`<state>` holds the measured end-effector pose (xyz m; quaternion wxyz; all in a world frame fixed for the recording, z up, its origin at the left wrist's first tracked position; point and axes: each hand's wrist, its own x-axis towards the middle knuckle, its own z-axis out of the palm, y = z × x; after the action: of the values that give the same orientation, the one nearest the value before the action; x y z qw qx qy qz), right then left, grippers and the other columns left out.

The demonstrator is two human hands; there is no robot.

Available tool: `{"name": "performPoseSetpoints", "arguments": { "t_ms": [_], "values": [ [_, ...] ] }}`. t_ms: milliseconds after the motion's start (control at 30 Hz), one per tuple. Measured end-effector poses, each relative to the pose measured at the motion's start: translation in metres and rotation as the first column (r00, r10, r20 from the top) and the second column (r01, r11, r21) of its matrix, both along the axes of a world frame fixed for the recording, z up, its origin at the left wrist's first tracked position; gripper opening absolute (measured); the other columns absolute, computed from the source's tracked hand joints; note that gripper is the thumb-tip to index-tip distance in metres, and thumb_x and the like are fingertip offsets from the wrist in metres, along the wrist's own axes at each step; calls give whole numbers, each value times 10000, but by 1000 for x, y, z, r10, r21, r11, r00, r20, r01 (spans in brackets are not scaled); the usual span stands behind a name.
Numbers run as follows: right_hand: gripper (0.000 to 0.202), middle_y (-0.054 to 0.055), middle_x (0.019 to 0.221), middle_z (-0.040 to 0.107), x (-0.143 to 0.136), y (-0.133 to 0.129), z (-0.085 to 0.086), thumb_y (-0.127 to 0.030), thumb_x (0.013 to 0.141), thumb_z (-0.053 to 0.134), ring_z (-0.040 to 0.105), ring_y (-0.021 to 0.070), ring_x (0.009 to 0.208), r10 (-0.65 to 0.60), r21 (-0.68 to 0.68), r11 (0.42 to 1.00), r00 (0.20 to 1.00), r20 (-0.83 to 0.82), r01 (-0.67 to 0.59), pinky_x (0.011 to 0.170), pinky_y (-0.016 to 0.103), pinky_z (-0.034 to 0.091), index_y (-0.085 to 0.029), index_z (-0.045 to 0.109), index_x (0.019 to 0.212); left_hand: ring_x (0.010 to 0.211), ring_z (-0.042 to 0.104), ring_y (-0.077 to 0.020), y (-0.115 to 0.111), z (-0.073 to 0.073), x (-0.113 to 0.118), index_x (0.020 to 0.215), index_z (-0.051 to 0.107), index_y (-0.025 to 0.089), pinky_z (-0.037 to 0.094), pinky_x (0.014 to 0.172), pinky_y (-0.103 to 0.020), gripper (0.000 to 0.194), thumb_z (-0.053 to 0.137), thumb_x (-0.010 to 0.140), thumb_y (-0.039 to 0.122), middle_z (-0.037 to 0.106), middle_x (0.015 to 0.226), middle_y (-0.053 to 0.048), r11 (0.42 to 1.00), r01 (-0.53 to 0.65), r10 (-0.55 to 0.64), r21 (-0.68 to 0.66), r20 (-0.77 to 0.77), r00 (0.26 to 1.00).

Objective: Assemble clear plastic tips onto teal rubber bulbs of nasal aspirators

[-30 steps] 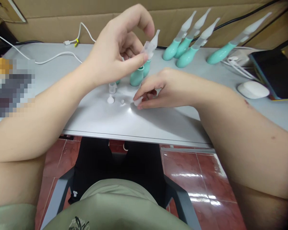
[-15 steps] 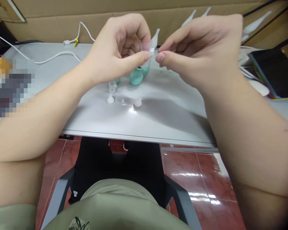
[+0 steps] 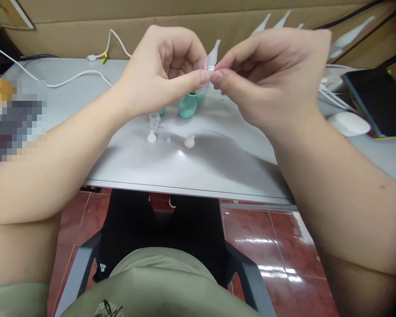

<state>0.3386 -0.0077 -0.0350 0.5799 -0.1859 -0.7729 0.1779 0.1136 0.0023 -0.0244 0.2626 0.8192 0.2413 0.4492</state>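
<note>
My left hand (image 3: 174, 66) pinches a small clear plastic cup-like piece (image 3: 202, 64) between thumb and forefinger, above the table. My right hand (image 3: 260, 70) meets it from the right, thumb and fingertip pressed together at the piece's side; what lies inside that pinch is too small to make out. Below the hands stand green rounded bulbs (image 3: 187, 107), partly hidden by my left hand. Nearer me on the table are a clear small fitting (image 3: 154, 120), a white cone-shaped piece (image 3: 152, 137), a tiny white bit (image 3: 168, 139) and another white cap-like piece (image 3: 189, 141).
White tapered nozzles (image 3: 351, 35) stand at the back right, others showing behind my right hand. To the right lie a dark tablet-like device (image 3: 379, 101) and a white mouse (image 3: 349, 123). A white cable (image 3: 79, 75) runs along the left. Cardboard (image 3: 86, 31) closes off the back.
My right hand has moved left, so its fingertips now touch the clear piece at my left fingertips. Its thumb and finger have closed together. My left hand has stayed nearly still.
</note>
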Motion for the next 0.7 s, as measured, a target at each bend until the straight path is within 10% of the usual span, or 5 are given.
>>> {"name": "performPoseSetpoints", "arguments": {
  "t_ms": [467, 600, 700],
  "values": [
    [590, 53, 856, 675, 10, -13, 9, -852, 997, 784, 626, 239, 776, -17, -70, 997, 973, 231, 34, 733, 437, 492, -288, 653, 883, 851, 801, -310, -10, -2, 2, 953, 699, 284, 722, 825, -675, 757, 885, 800, 1002, 846, 1000, -128, 997, 70, -68, -27, 63, 996],
    [602, 54, 859, 628, 10, -11, 6, -861, 978, 767, 589, 243, 772, 3, -68, 998, 973, 230, 13, 736, 433, 526, -290, 593, 898, 912, 779, -387, 10, -1, 3, 912, 665, 353, 670, 843, -793, 886, 1030, 429, 1000, 830, 1005, -143, 979, 156, -165, -135, -61, 984],
    [534, 56, 903, 626, 10, -9, 4, -790, 1015, 756, 608, 247, 790, -1, -92, 995, 963, 271, 27, 751, 435, 546, -292, 584, 928, 1014, 807, -437, 4, -2, 0, 975, 704, 331, 654, 916, -837, 803, 969, 624, 1003, 834, 1065, -158, 983, 142, -147, -117, -34, 989]
  ]
}}
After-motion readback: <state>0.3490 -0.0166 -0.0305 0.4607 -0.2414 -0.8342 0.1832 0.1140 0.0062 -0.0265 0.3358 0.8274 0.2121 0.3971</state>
